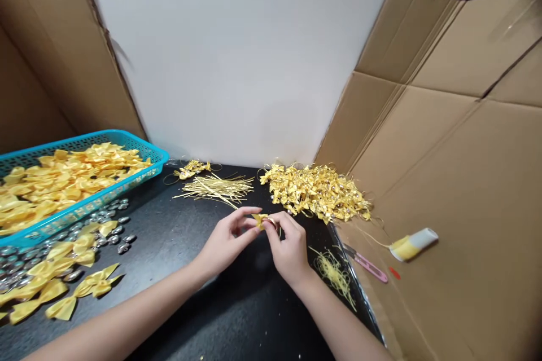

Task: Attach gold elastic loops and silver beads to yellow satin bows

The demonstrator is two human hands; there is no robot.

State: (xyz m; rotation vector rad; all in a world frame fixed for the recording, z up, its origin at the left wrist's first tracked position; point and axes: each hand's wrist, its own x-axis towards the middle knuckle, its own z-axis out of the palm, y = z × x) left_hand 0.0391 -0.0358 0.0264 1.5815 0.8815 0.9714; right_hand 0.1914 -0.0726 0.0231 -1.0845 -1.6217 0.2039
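Observation:
A small yellow ribbon bow [259, 219] is between my two hands, above the black table. My left hand [231, 240] pinches its left side between thumb and fingers. From the right, my right hand [290, 242] has its thumb and fingers closed at the bow's other side, where a thin gold loop [274, 222] shows. Part of the bow is covered by the fingertips. Just beyond my left hand lies a bunch of gold wire-like strips [218, 187]. Behind my right hand is a large heap of yellow bows with beads and loops [317, 189].
A blue basket [163, 161] of yellow bows stands at left, with silver beads [113, 239] and loose bows [97, 282] before it. Right are yellow thread scraps [334, 273], a pink-handled cutter [372, 269] and a thread spool [415, 244] against cardboard [457, 180].

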